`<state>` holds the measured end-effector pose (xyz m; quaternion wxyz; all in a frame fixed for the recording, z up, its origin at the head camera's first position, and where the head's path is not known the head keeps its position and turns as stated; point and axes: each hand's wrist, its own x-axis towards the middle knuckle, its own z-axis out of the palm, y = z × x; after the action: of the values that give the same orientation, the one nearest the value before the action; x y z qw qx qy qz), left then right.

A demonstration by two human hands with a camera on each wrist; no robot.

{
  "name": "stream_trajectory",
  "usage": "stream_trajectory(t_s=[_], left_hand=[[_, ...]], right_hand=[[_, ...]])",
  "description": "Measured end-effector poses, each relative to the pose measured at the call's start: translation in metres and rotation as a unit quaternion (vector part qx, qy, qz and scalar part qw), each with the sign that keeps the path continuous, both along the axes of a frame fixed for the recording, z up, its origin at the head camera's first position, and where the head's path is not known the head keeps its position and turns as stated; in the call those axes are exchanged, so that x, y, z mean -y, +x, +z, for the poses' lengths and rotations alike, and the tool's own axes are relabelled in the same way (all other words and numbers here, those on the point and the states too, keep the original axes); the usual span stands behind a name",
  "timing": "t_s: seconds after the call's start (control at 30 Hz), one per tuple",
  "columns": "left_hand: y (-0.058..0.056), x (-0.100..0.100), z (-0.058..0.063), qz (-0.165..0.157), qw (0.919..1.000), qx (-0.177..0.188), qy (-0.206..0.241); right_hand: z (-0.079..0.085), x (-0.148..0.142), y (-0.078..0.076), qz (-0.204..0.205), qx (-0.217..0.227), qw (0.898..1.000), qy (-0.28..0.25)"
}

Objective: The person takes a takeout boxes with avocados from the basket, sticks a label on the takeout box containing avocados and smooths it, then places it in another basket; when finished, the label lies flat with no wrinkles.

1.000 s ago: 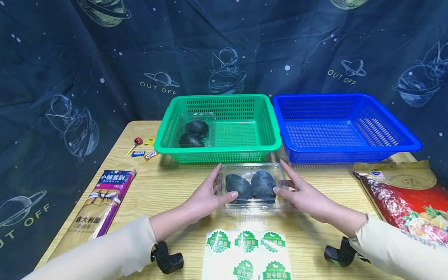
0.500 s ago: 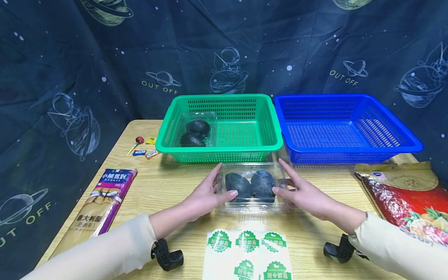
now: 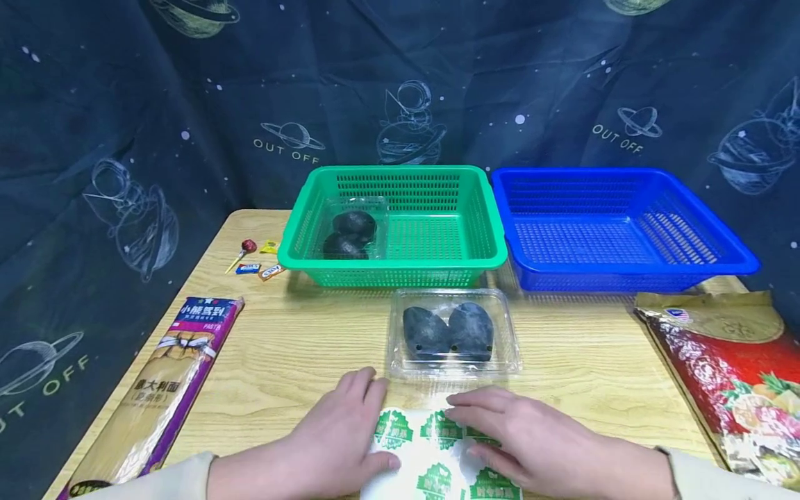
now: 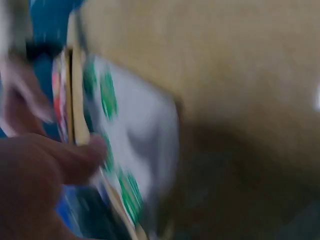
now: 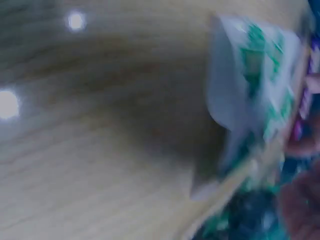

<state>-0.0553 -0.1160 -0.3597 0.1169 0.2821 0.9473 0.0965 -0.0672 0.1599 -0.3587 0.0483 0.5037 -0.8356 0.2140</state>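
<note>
A white sheet of green round stickers (image 3: 406, 472) lies on the table near its front. My left hand (image 3: 331, 437) is at the sheet's left edge, its thumb over the paper and its fingers stretched forward. Over the sheet's right side is my right hand (image 3: 531, 437), fingers reaching inward; whether it touches the paper is unclear. Both wrist views are blurred, with the sticker sheet (image 4: 145, 130) standing out in the left one. Just beyond the hands sits a closed clear plastic clamshell box (image 3: 509, 347) holding two dark oval fruits (image 3: 471, 332).
A green basket (image 3: 394, 264) at the back holds another clear box with dark fruits (image 3: 353, 226). Beside it stands a blue basket (image 3: 631, 268). A pasta pack (image 3: 162, 382) lies left, with a lollipop (image 3: 248, 246) and small wrapped sweets behind. A red bag (image 3: 737, 368) lies right.
Both hands have let go of the clear box and moved back toward the person, down to the sticker sheet. The box stays in place on the table.
</note>
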Motion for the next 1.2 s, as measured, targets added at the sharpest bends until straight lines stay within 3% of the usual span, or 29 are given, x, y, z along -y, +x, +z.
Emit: stream_trajectory(t_s=[0.07, 0.2, 0.47, 0.53, 0.7, 0.83, 1.03, 1.13, 1.2], left_hand=[[0.01, -0.005, -0.007, -0.062, 0.9946, -0.062, -0.056], [0.026, -0.011, -0.023, -0.113, 0.9842, -0.085, -0.106], [0.033, -0.015, -0.048, -0.105, 0.9875, -0.042, -0.109], [0.033, -0.015, -0.05, -0.105, 0.9889, -0.032, -0.101], [0.032, -0.014, -0.048, -0.12, 0.9884, -0.056, -0.074], [0.027, -0.013, -0.037, -0.089, 0.9946, -0.034, -0.041], [0.014, -0.009, -0.022, -0.001, 0.999, -0.038, 0.023], [0.008, -0.006, -0.018, 0.052, 0.9959, 0.009, 0.074], [0.004, -0.003, -0.016, 0.082, 0.9892, 0.054, 0.109]], right_hand=[[-0.009, 0.007, 0.003, 0.017, -0.006, 0.998, 0.061], [-0.021, 0.016, 0.003, 0.023, -0.029, 0.993, 0.113], [-0.029, 0.022, -0.003, 0.028, -0.017, 0.991, 0.132], [-0.03, 0.024, -0.005, 0.032, -0.023, 0.991, 0.131], [-0.034, 0.026, -0.007, 0.032, -0.033, 0.99, 0.131], [-0.035, 0.026, -0.007, 0.029, -0.03, 0.99, 0.132], [-0.036, 0.026, -0.007, 0.019, -0.017, 0.992, 0.124], [-0.037, 0.027, -0.007, 0.015, -0.01, 0.993, 0.118], [-0.037, 0.027, -0.006, 0.014, -0.005, 0.993, 0.114]])
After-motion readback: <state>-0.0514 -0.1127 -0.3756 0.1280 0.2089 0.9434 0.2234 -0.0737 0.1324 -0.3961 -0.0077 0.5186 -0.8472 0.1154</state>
